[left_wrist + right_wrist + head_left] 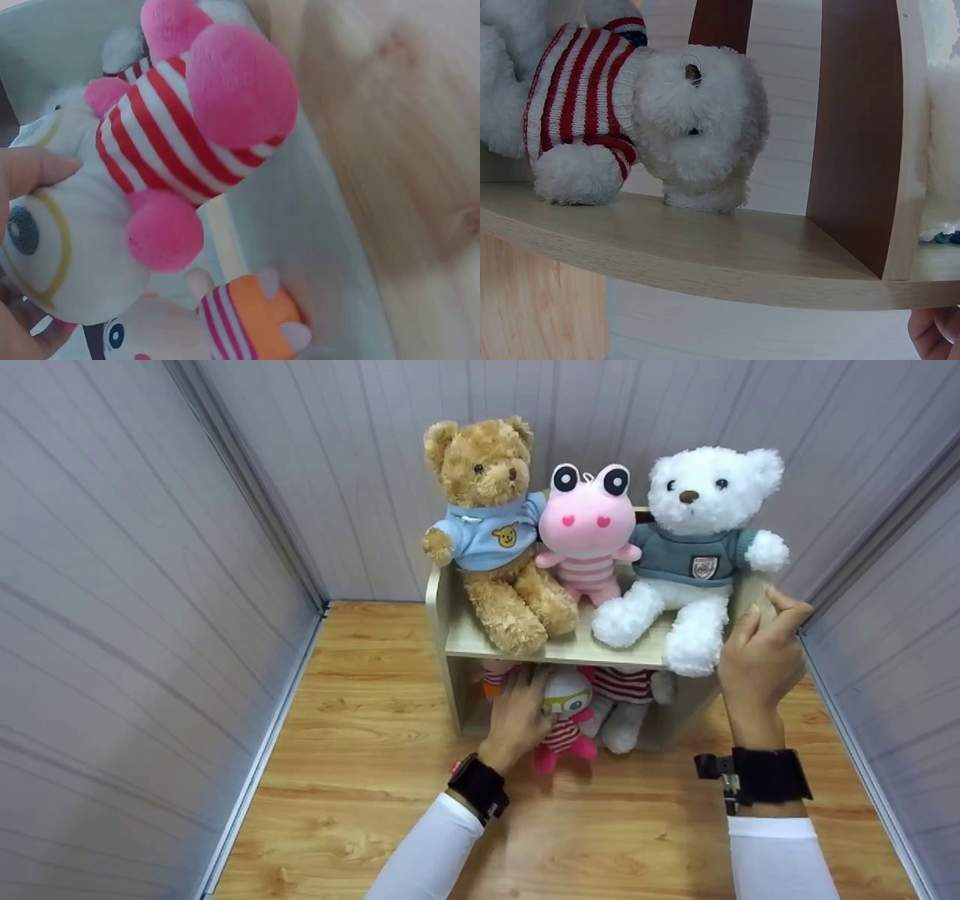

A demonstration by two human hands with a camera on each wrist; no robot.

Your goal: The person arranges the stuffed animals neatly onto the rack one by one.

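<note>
My left hand point(519, 718) is at the lower level of a small wooden shelf point(637, 654). It grips a plush doll point(561, 735) by its white head; the doll has yellow-rimmed eyes, a red-and-white striped body and pink limbs. In the left wrist view my thumb presses on the head of the doll point(169, 124), whose feet point toward the shelf's front edge. My right hand point(765, 664) holds the right side panel of the shelf, thumb on the near side. In the right wrist view, only a few fingers of the right hand point(932, 334) show, beside that panel.
On the top board sit a brown bear point(487, 536), a pink frog point(587, 529) and a white bear point(705, 495). Below are a white bear in a striped sweater point(585, 86) and a doll with orange shorts point(259, 307). Panelled walls point(97, 622) flank the wooden floor point(360, 712).
</note>
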